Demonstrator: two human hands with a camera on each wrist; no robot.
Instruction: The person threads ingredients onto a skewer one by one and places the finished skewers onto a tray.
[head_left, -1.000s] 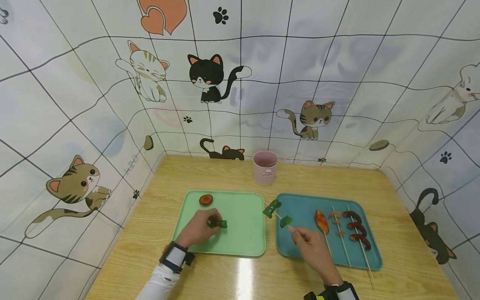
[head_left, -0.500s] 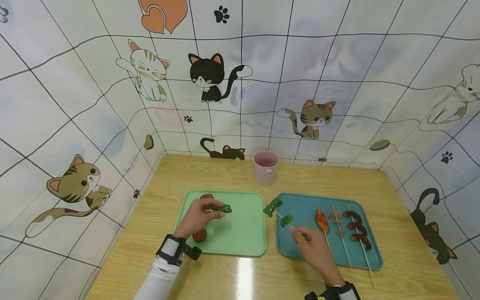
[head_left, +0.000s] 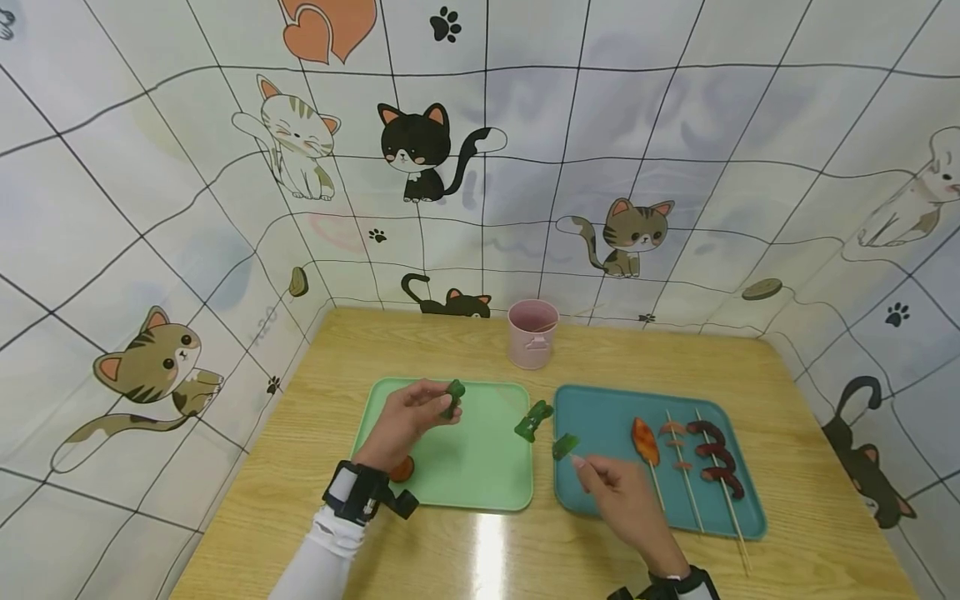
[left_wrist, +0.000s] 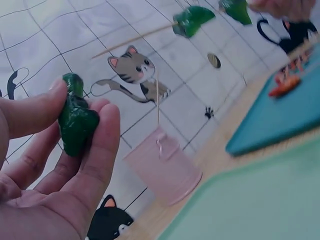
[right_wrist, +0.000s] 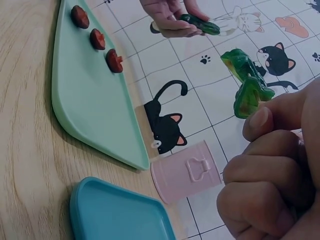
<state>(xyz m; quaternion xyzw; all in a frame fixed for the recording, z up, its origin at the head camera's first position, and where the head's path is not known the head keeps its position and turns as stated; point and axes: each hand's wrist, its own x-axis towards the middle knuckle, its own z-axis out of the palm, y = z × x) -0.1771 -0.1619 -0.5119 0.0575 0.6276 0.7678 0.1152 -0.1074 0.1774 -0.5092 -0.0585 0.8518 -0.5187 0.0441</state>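
Note:
My left hand point(head_left: 408, 421), raised over the light green tray point(head_left: 480, 492), pinches a glossy green pepper piece point(left_wrist: 77, 120) between thumb and fingertips. My right hand point(head_left: 622, 504) grips a thin wooden skewer point(left_wrist: 132, 41) near the left side of the blue tray point(head_left: 600, 417). Threaded on that skewer are two green pepper pieces, an outer piece point(head_left: 534, 421) and an inner piece point(head_left: 565, 447) close to the fingertips. In the left wrist view, the skewer's bare pointed end sticks out beyond the outer piece. My right fingers hide its lower end.
Three brown, mushroom-like pieces point(right_wrist: 98, 39) lie on the green tray. On the blue tray rest skewers with an orange drumstick-shaped piece point(head_left: 645, 442), pinkish slices point(head_left: 678, 444) and dark red curved sausages point(head_left: 716, 456). Behind the trays stands a pink bucket point(head_left: 531, 346) holding a thin stick.
My left hand has lifted the pepper piece up from the green tray and turned it more upright. The right hand's skewer has shifted slightly left.

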